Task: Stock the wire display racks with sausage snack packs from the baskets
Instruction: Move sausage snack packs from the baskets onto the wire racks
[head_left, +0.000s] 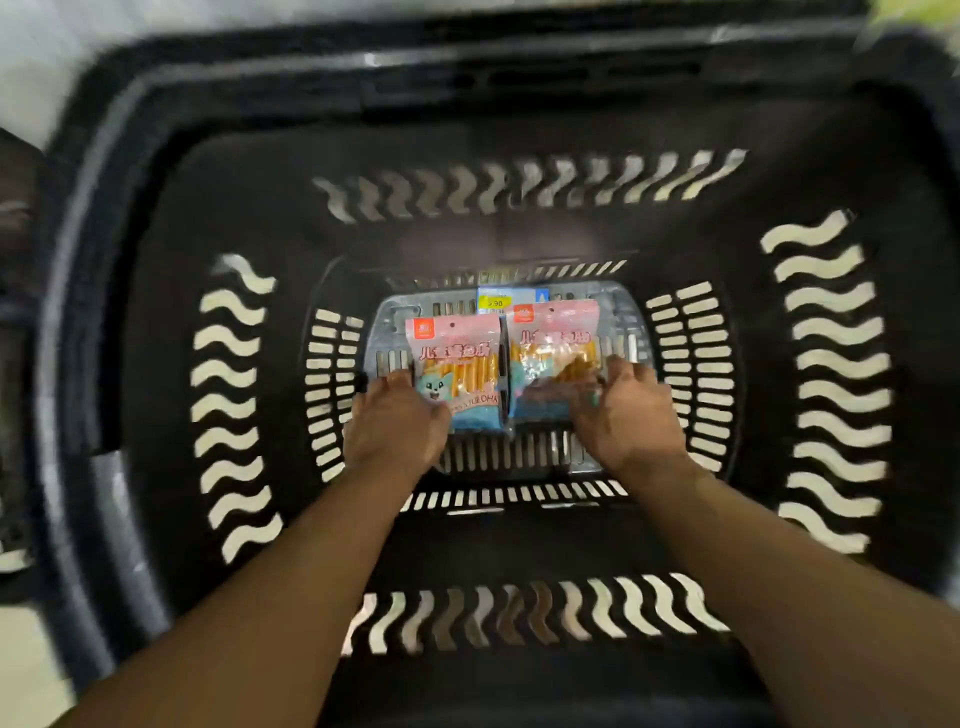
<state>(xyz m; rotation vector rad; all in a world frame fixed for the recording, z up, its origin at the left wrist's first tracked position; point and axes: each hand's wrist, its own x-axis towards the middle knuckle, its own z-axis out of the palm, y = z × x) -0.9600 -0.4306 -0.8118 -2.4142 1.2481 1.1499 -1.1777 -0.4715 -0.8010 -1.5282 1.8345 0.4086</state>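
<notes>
The left sausage pack (462, 374) and the right sausage pack (550, 358) are lying side by side, face up, on the grey slotted floor (387, 322) of the deep black basket (519, 218), with a price label (496, 301) showing just behind them. The left hand (397, 421) is pinching the left sausage pack's lower left corner, and the right hand (631, 410) is curling its fingers round the right sausage pack's outer edge. Good practice here is securing each pinch on the sealed edge, then raising both packs straight up, clear of the walls

Glossy plastic-film snack packs (457, 374) lie in a matt black plastic basket (156, 312) with a slotted grey plastic floor (387, 322).
</notes>
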